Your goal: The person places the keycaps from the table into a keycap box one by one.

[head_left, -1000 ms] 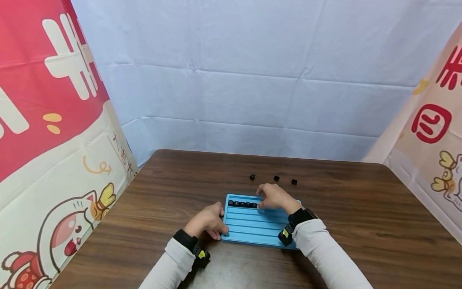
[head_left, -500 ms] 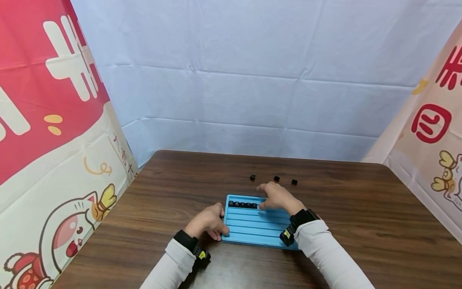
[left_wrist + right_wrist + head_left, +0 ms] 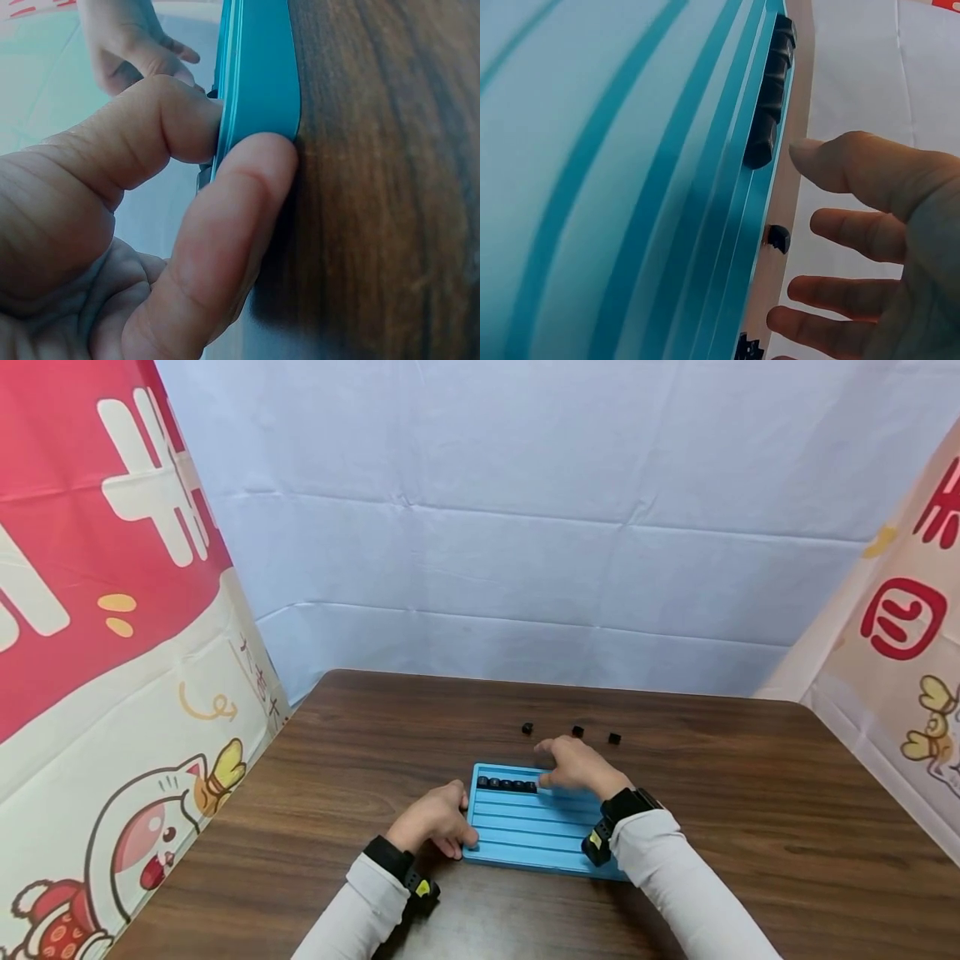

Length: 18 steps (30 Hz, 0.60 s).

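Head view: five small black cubes (image 3: 507, 785) are seated in the far groove of the grooved blue plastic tray (image 3: 525, 835), gripped at its left edge by the left hand (image 3: 435, 818). The right hand (image 3: 573, 764) hovers open, holding nothing; three loose black cubes (image 3: 576, 731) remain on the brown wooden surface (image 3: 750, 827) beyond.

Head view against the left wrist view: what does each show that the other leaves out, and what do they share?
Only the head view shows the row of black pieces in the far groove of the blue tray, three loose black cubes on the brown table beyond it, and the cloth backdrop. Only the left wrist view shows the grip closely: the left hand pinches the tray's edge between thumb and a finger. Both show the tray, the table and the right hand, fingers relaxed and holding nothing.
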Available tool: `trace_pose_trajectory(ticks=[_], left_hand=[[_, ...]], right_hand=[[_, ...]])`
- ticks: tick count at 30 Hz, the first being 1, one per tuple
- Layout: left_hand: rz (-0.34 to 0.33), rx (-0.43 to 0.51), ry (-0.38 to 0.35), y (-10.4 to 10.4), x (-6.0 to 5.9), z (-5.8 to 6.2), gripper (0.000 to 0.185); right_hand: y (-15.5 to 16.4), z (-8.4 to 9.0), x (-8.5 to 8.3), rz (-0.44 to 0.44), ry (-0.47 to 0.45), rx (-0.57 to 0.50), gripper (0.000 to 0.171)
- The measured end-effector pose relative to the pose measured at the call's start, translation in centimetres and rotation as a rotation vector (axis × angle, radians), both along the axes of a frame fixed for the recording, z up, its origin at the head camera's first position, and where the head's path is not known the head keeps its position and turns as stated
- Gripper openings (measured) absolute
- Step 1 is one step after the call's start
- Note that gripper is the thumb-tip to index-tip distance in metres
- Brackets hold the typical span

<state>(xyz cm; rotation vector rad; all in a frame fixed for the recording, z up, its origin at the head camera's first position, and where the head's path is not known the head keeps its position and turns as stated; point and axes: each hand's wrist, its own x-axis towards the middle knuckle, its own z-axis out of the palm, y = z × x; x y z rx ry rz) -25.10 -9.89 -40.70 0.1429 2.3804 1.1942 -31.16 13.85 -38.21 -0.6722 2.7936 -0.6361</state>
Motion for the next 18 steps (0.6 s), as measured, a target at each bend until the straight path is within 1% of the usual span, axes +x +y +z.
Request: trace_pose_trajectory(ticks=[9, 18], left_hand=[[0.003, 0.005, 0.005, -0.1, -0.1, 0.0, 0.04], [-0.005, 0.004, 0.005, 0.0, 0.0, 0.1, 0.04]], right_hand=[[0.0, 0.4, -1.8, 0.014, 0.034, 0.046, 0.046], [-0.6, 0.7, -2.9, 0.008, 0.039, 0.077, 0.05]])
